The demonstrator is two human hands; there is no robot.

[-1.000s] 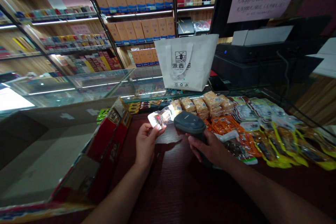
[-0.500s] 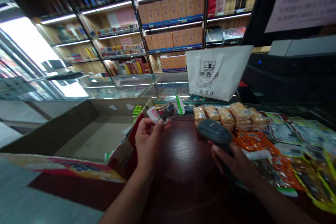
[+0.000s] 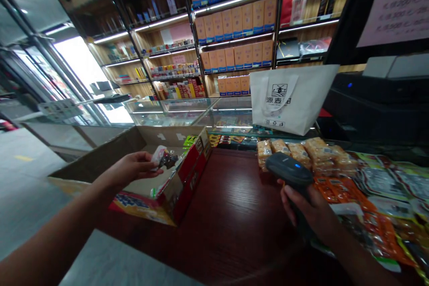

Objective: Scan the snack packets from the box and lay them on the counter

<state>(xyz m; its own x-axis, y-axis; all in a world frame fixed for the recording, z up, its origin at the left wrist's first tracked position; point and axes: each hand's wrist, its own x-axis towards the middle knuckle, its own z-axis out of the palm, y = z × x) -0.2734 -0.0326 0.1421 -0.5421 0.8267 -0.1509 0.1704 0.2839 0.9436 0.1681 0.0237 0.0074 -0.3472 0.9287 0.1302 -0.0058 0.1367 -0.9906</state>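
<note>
My left hand [image 3: 136, 169] pinches a small clear snack packet [image 3: 166, 159] with a white and pink end and dark pieces inside. It is over the open cardboard box [image 3: 192, 174], whose red and yellow sides show. Inside the box, along its right wall, lie a green packet [image 3: 190, 141] and other small packets that are partly hidden. My right hand [image 3: 306, 203] is wrapped round the handle of a dark grey barcode scanner [image 3: 290, 170]. A blue light glows on the scanner's top. Its head points left, just in front of the wrapped golden snack blocks [image 3: 298, 154].
Orange packets [image 3: 340, 190] and other bagged snacks [image 3: 378, 174] spread over the right of the dark red tabletop [image 3: 234, 205]. A white carrier bag [image 3: 301, 98] stands behind on the glass counter [image 3: 197, 116]. A black monitor [image 3: 351, 22] rises at the right. Lit shelves [image 3: 237, 40] line the back.
My left hand has carried the snack packet left, from above the tabletop to over the cardboard box. The scanner stays in my right hand and now shows a blue light. The view has shifted left.
</note>
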